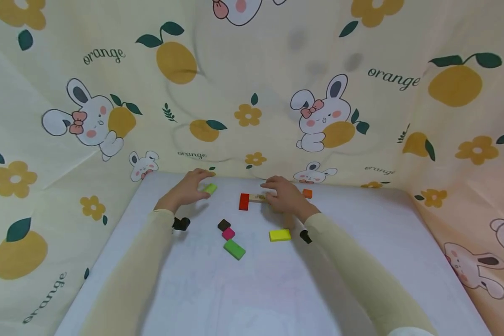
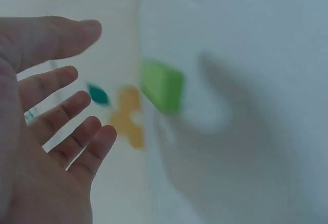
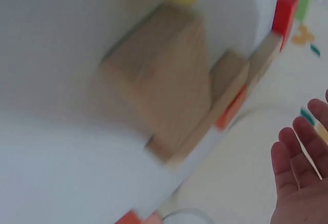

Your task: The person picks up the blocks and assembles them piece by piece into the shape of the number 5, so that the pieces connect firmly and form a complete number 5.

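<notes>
My left hand (image 1: pixel 186 189) is beside a light green block (image 1: pixel 210 188) near the table's back edge. In the left wrist view its fingers spread loosely, with a gap between them and the green block (image 2: pixel 164 86). Farther right, my right hand (image 1: pixel 282 195) hovers over wooden blocks and partly hides them in the head view. A plain wooden block (image 1: pixel 257 198) with dark print lies against an upright red block (image 1: pixel 244 202). From the right wrist, a blurred large wooden block (image 3: pixel 164 75) shows close up, and the fingers there are relaxed and hold nothing.
An orange block (image 1: pixel 307 193) lies just right of my right hand. Nearer to me are a yellow block (image 1: pixel 280 235), a dark block (image 1: pixel 224 225), a magenta block (image 1: pixel 228 233) and a green block (image 1: pixel 234 249). A patterned curtain (image 1: pixel 243 84) rises behind the white table (image 1: pixel 252 294).
</notes>
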{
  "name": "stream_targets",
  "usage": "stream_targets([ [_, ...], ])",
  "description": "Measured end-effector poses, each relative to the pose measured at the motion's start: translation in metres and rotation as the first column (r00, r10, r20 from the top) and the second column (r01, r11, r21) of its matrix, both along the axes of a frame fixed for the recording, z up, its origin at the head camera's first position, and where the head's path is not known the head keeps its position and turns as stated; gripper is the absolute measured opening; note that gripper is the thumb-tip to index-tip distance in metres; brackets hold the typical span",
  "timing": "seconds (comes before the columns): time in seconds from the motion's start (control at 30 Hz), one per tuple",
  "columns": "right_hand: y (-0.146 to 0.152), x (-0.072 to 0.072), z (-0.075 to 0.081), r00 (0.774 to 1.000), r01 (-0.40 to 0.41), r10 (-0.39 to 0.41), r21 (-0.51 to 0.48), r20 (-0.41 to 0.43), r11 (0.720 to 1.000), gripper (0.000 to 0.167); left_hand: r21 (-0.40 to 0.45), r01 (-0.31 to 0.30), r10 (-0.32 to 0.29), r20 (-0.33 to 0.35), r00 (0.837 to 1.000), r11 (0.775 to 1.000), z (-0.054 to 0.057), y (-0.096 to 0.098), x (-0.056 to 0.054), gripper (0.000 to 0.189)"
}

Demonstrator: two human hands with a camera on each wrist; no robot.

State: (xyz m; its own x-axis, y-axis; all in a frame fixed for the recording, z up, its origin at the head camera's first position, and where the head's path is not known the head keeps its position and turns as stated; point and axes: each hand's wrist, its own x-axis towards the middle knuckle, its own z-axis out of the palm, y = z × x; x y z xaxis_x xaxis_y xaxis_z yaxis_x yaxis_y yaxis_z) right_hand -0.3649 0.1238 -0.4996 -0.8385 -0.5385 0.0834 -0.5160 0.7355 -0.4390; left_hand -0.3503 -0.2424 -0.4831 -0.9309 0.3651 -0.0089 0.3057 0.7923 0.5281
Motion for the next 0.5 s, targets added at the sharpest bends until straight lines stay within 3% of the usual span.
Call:
stream_targets([
  [0.17,-0.023,0.011,-0.012,0.995,-0.102,0.103,0.100,-0.004,0.990,0.048,-0.006,-0.014,0.014,0.095,0.995,1.000,-0.025,-0.014,-0.007,0.078],
  [0.27,-0.032,0.016,-0.017,0.992,-0.126,0.128,0.123,-0.004,0.984,0.049,0.000,0.002,-0.002,0.099,0.995,1.000,-0.035,-0.011,-0.009,0.080],
  [0.5,-0.043,0.017,-0.015,0.989,-0.129,0.138,0.147,-0.053,0.981,0.046,-0.031,0.010,-0.008,0.062,0.998,0.999,-0.038,-0.005,-0.010,0.075],
])
